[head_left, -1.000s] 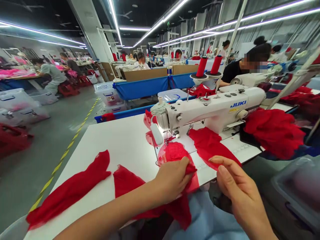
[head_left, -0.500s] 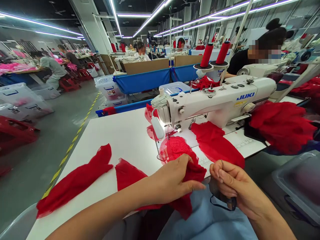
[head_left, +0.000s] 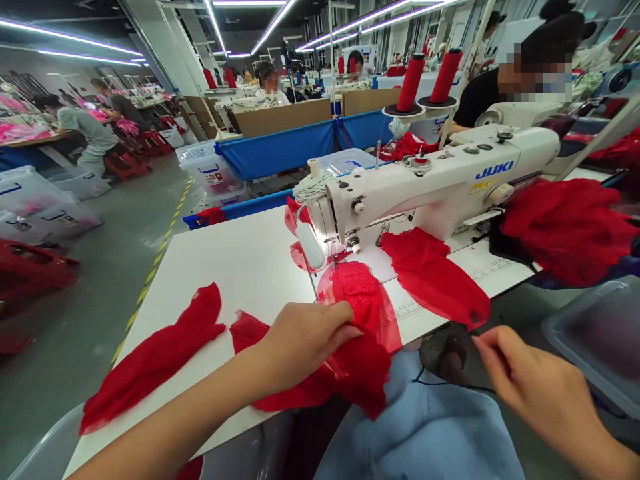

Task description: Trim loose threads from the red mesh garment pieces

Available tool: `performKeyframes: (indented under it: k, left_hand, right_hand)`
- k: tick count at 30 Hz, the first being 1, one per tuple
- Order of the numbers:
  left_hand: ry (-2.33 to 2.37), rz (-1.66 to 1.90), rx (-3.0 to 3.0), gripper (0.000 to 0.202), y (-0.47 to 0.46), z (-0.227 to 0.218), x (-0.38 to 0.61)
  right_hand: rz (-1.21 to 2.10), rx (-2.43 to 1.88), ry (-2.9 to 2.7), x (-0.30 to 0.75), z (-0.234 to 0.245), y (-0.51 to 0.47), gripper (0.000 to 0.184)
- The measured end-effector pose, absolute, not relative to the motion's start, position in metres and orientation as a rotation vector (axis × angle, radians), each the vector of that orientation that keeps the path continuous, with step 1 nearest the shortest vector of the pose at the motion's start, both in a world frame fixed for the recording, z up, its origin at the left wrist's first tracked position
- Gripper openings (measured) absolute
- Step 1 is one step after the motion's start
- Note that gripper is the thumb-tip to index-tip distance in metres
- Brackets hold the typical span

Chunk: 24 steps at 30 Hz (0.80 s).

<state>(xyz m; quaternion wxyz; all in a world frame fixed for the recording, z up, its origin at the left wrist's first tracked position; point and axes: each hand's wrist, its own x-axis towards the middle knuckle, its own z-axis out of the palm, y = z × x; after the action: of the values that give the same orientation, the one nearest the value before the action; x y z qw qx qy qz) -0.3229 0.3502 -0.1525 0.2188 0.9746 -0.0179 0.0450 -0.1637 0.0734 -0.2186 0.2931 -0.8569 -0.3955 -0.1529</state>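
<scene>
My left hand (head_left: pixel 305 340) is closed on red sheer fabric (head_left: pixel 360 367) that drapes over the table's front edge towards my lap. Its upper, lacy part lies under the needle area of the white sewing machine (head_left: pixel 430 177). My right hand (head_left: pixel 535 380) is pinched at the fingertips, by the lower tip of a second red fabric piece (head_left: pixel 435 277). Something small and dark shows at those fingertips; I cannot make out what it is. A black cord (head_left: pixel 450 383) runs across my lap below this hand.
A long red fabric piece (head_left: pixel 155 363) lies on the white tabletop (head_left: pixel 240 253) at left. Red thread cones (head_left: pixel 411 83) stand behind the machine. More red fabric (head_left: pixel 565 230) is bunched at right, above a clear plastic bin (head_left: pixel 600 340). A co-worker (head_left: pixel 530 67) sits at back right.
My right hand has moved right, away from my left hand, to the tip of the right-hand fabric piece. My left hand has shifted left and slightly up along the fabric.
</scene>
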Motion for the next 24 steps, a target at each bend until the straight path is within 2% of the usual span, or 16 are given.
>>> performKeyframes:
  k: [3, 6, 8, 11, 15, 16, 19, 24]
  left_hand:
    - [0.179, -0.125, 2.278, 0.028, 0.347, -0.15, -0.323]
    - [0.298, -0.264, 1.825, 0.024, 0.325, -0.158, -0.31]
    - [0.401, -0.327, 1.451, 0.024, 0.31, -0.165, -0.299]
    - [0.443, -0.248, 0.989, 0.03, 0.299, -0.17, -0.29]
    - [0.339, -0.191, 1.008, 0.056, 0.297, -0.172, -0.292]
    - [0.345, -0.179, 1.063, 0.054, 0.295, -0.173, -0.293]
    - [0.393, -0.073, 1.155, 0.03, 0.29, -0.177, -0.292]
    - [0.424, -0.035, 0.987, 0.03, 0.289, -0.183, -0.285]
  right_hand:
    - [-0.286, -2.432, -0.871, -0.158, -0.225, 0.067, 0.03]
    - [-0.03, -2.069, -0.968, -0.19, -0.219, 0.088, 0.018]
    - [-0.084, -1.899, -1.196, -0.215, -0.213, 0.111, 0.019]
    - [-0.196, -1.82, -1.15, -0.231, -0.209, 0.134, 0.01]
    - [0.214, -1.679, -0.642, -0.222, -0.212, 0.139, 0.029]
    - [0.35, -1.599, -0.513, -0.219, -0.214, 0.138, 0.034]
    - [0.652, -1.335, -0.247, -0.216, -0.218, 0.14, 0.042]
    - [0.694, -1.121, -0.092, -0.215, -0.219, 0.149, 0.051]
